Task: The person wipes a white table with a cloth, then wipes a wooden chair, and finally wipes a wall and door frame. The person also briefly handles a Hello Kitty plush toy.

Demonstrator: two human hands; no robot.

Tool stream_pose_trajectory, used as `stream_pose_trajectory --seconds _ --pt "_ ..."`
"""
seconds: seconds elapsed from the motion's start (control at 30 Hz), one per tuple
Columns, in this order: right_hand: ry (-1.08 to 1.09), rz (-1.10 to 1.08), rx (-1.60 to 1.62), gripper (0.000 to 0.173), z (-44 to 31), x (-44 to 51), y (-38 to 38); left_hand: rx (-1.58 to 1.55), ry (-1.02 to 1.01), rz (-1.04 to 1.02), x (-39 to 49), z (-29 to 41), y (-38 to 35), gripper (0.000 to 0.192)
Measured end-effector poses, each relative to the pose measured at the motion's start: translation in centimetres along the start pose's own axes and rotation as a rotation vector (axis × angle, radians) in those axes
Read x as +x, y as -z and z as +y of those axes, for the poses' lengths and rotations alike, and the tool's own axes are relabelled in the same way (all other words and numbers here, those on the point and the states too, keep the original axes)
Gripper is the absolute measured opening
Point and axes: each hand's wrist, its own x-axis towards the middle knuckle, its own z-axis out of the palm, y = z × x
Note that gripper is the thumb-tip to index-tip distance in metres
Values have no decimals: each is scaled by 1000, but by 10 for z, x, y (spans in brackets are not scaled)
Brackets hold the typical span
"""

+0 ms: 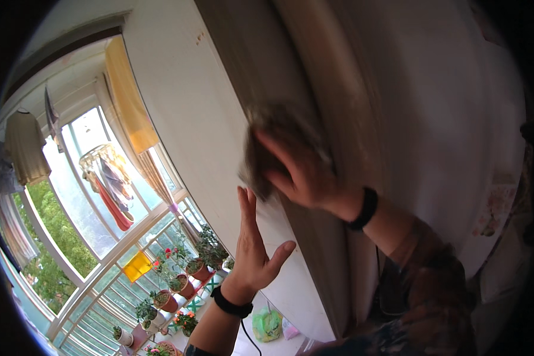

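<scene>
My right hand (307, 178) grips a dark, crumpled cloth (258, 164), blurred by motion. It presses the cloth near the edge of a brown door frame (267, 53), where the frame meets a white wall (173, 89). Lower and to the left, my left hand (256, 253) is raised with thumb and fingers apart and nothing in it. Its fingertips are by the white wall; whether they touch it I cannot tell. Each wrist wears a black band, and a thin black cable (249, 336) hangs below the left one.
Beyond the wall lies a balcony with windows and a railing (102, 307). Potted plants (182, 285) line its floor side. Laundry (111, 182) and a shirt (26, 147) hang overhead. A green plastic bag (267, 325) sits on the floor below. A pale panel (431, 111) rises at the right.
</scene>
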Motion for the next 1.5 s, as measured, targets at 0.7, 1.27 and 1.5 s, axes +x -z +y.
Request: stream_pose_trajectory --seconds 0.7,1.27,1.5 --pt "-49 -57 -44 94 -17 79 16 15 135 -135 -19 8 3 105" --pt "264 164 -203 74 93 281 9 60 133 -126 -22 15 -6 110" --pt "94 -85 -387 31 57 181 0 -128 239 -36 -29 11 -14 111"
